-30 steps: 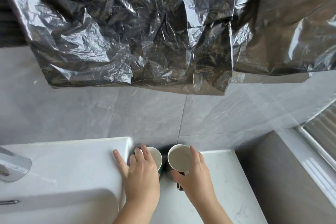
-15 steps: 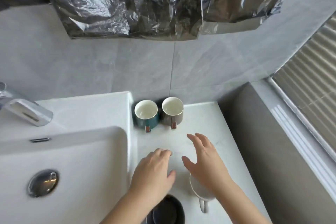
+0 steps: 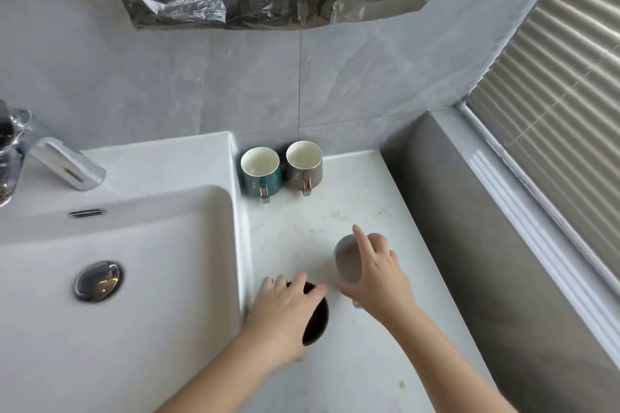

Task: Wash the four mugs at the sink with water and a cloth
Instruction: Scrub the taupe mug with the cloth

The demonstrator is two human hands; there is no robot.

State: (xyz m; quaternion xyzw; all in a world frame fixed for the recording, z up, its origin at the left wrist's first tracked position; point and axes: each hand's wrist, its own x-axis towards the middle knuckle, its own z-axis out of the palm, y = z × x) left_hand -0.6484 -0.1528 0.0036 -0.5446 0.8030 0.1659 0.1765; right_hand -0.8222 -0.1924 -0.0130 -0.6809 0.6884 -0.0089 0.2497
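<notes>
Right of the sink (image 3: 117,278), your left hand (image 3: 285,315) cups the dark mug (image 3: 317,318) — your right hand (image 3: 379,275) grips the pale mug (image 3: 345,258), forefinger out.

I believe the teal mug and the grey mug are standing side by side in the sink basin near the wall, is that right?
Not quite. The teal mug and the grey mug do stand side by side near the wall, but on the white countertop to the right of the sink basin, not in it. The head view shows this.
</notes>
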